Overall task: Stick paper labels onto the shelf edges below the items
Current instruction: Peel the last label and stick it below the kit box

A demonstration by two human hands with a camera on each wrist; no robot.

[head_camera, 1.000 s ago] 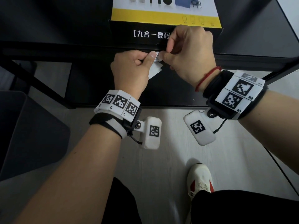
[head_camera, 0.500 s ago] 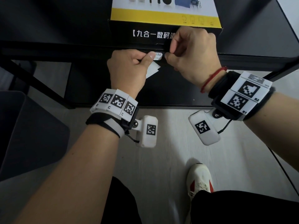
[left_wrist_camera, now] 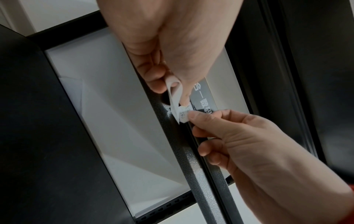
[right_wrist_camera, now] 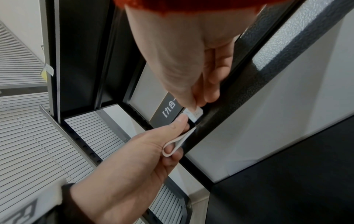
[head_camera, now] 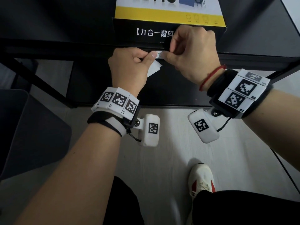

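Label (head_camera: 158, 54) is pinched against shelf edge (head_camera: 81, 49) by right hand (head_camera: 191, 52); backing paper (head_camera: 154, 69), at 7 o'clock, is gripped by left hand (head_camera: 129, 65).

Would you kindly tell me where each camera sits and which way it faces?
Head: on the head, looking down at both forearms, the shelf edge and a shoe.
Left wrist: under the left hand, facing the label and right hand.
Right wrist: under the right hand, facing the boxed item.
All show the label.
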